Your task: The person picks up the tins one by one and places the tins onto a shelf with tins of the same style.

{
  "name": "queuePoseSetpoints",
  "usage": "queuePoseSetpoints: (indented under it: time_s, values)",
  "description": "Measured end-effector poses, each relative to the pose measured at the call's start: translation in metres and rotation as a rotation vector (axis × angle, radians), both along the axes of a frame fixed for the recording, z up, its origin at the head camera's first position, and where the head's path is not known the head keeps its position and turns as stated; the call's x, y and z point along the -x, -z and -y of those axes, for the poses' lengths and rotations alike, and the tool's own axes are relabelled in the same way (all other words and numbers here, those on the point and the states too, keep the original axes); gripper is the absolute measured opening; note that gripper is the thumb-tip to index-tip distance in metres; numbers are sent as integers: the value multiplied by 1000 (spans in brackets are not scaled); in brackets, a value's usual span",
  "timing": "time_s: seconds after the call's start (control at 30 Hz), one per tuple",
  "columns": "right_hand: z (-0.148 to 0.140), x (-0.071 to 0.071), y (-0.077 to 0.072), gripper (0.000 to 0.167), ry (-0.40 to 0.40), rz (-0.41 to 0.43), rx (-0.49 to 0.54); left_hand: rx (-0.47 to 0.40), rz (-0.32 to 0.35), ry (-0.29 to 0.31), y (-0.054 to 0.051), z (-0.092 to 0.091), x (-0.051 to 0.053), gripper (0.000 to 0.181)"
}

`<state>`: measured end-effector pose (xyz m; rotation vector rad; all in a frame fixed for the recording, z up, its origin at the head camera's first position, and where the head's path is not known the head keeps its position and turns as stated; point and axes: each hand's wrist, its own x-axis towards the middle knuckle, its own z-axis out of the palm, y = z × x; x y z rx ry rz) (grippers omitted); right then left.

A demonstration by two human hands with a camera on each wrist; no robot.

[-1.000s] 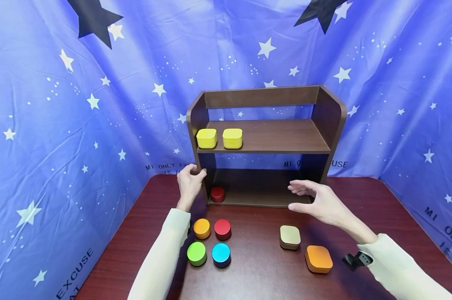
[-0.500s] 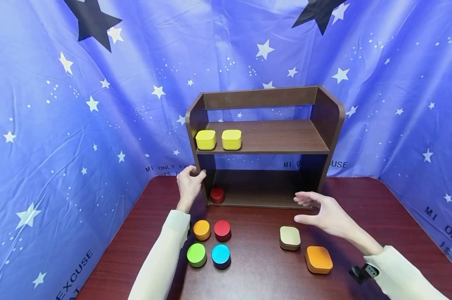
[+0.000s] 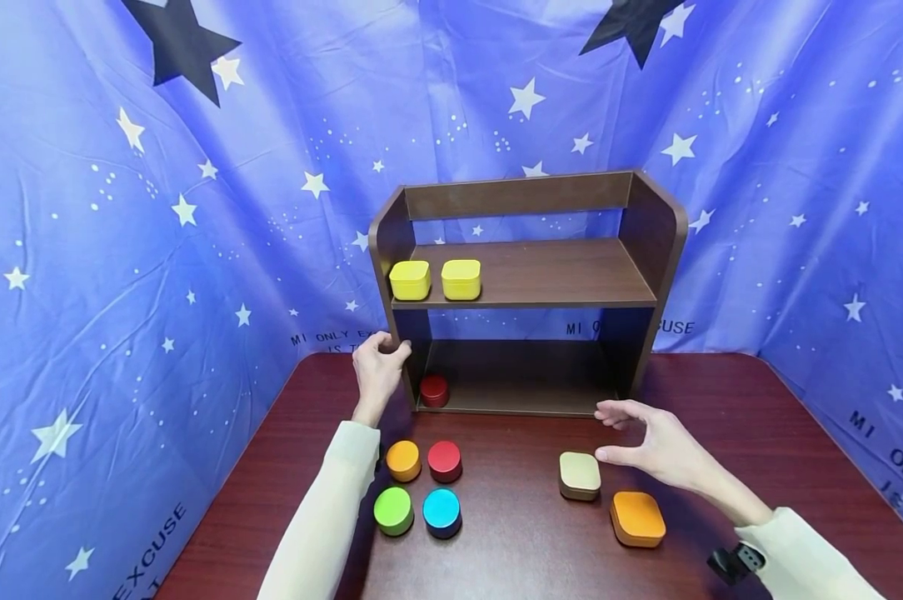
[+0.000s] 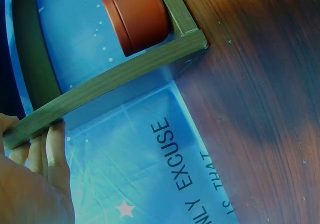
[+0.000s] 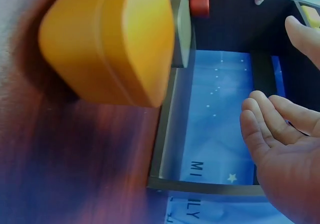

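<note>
My left hand (image 3: 376,373) pinches the front edge of the dark brown shelf's (image 3: 526,401) left side panel; in the left wrist view, the fingers (image 4: 56,149) lie along the panel's outer face. A round red tin (image 3: 434,391) sits inside on the lower board, at the left. My right hand (image 3: 665,443) hovers with parted thumb and fingers, holding nothing, just right of the square beige tin (image 3: 580,476) on the table. Nearer me lies a square orange tin (image 3: 637,519), which looms large in the right wrist view.
Two square yellow tins (image 3: 461,280) stand on the upper board's left part. On the table at front left are round tins: orange (image 3: 403,461), red (image 3: 445,462), green (image 3: 394,511) and blue (image 3: 441,512). Star-printed blue cloth (image 3: 219,275) surrounds the table (image 3: 496,550).
My right hand has drawn back from the shelf's lower right side, down and slightly rightward toward the beige tin. The left hand keeps its hold on the side panel.
</note>
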<state>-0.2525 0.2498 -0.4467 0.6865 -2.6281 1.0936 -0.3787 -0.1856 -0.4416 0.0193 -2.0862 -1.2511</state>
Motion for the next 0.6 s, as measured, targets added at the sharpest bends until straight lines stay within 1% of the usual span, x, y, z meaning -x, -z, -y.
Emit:
queuePoseSetpoints:
  time_s: [0.27,0.43,0.6]
  values:
    - [-2,-4,15,60,-9,42,14,2,2,-1,1,0,0,17]
    - [-3,-5,26,59,-32,72,36,6,2,-8,1,0,-1,17]
    - [-3,-6,35,61,-46,74,50,-1,0,-5,2,0,1,16]
